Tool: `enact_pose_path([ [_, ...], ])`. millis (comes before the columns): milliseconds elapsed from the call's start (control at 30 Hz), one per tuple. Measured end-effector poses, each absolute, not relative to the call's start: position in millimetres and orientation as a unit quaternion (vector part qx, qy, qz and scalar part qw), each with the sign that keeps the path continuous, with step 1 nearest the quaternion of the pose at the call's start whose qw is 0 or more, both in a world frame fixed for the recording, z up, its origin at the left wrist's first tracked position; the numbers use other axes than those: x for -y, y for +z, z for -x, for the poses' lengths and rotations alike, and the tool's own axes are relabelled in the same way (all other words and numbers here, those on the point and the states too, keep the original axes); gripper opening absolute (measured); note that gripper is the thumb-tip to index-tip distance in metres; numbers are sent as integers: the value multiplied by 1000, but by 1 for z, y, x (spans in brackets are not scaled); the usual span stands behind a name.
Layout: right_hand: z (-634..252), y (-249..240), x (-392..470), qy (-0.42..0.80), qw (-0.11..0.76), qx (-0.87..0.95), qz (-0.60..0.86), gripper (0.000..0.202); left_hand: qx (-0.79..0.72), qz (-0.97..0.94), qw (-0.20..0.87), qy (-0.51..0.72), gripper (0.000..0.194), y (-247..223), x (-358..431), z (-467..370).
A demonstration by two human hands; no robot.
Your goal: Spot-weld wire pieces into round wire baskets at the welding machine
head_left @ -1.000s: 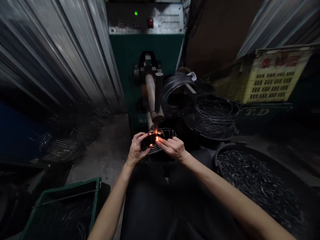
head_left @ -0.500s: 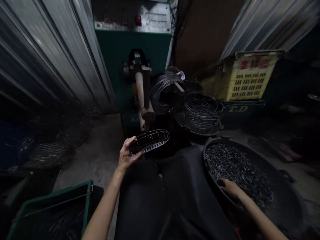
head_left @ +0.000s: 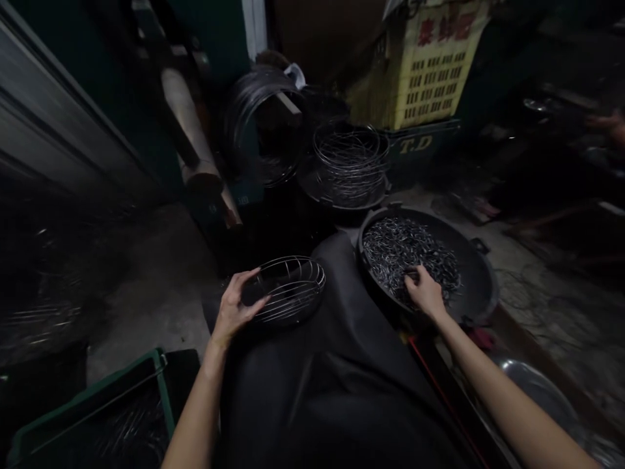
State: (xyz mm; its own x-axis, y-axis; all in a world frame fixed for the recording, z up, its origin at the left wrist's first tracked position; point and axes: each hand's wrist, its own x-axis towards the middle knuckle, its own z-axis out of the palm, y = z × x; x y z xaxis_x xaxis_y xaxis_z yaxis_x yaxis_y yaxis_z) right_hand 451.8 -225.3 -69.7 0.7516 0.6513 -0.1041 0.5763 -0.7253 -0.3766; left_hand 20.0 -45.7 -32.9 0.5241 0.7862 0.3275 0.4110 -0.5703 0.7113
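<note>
My left hand [head_left: 238,305] grips the near left end of a rounded wire basket frame [head_left: 293,291], thumb below and fingers above. The frame is tilted over the dark apron [head_left: 312,384] on my lap. On the right, my right hand [head_left: 424,290] is bent down into a heap of small bent metal wire pieces [head_left: 400,251], its fingers curled together; what they hold, if anything, I cannot make out. The heap lies in a wide black pan [head_left: 476,280] beside my right knee.
A machine with a thick cylindrical arm [head_left: 188,127] stands at the front left. Behind the pan are wire hoops [head_left: 349,153], a wire coil [head_left: 244,104] and a yellow crate [head_left: 430,71]. A green bin [head_left: 92,391] sits at lower left; a person's hand [head_left: 610,124] shows far right.
My view has swung right and down. My left hand has brought the wire frame away from the machine arm toward my lap. My right hand has reached further into the metal pieces.
</note>
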Motion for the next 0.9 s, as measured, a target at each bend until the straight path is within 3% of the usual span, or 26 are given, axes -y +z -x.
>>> enact_pose_path([
  [133,-453,-60,224,115,202,329,915,36,-350,-857,283,248,70,-32,42,-13],
  [367,-409,-29,207,202,294,460,813,36,-374,-830,260,322,56,-26,42,-18],
  [433,-388,-26,203,198,220,548,782,28,-383,-824,250,336,58,-17,37,-15],
  [533,-369,-33,202,120,39,605,786,26,-383,-824,223,352,61,-2,31,-12],
  [633,-368,-42,203,98,-8,619,780,24,-381,-830,197,358,61,6,30,-15],
  [733,-373,-33,195,114,63,620,774,21,-396,-828,201,342,60,8,31,-21],
  [900,-339,30,157,222,269,626,697,20,-405,-830,229,308,63,7,30,-30],
])
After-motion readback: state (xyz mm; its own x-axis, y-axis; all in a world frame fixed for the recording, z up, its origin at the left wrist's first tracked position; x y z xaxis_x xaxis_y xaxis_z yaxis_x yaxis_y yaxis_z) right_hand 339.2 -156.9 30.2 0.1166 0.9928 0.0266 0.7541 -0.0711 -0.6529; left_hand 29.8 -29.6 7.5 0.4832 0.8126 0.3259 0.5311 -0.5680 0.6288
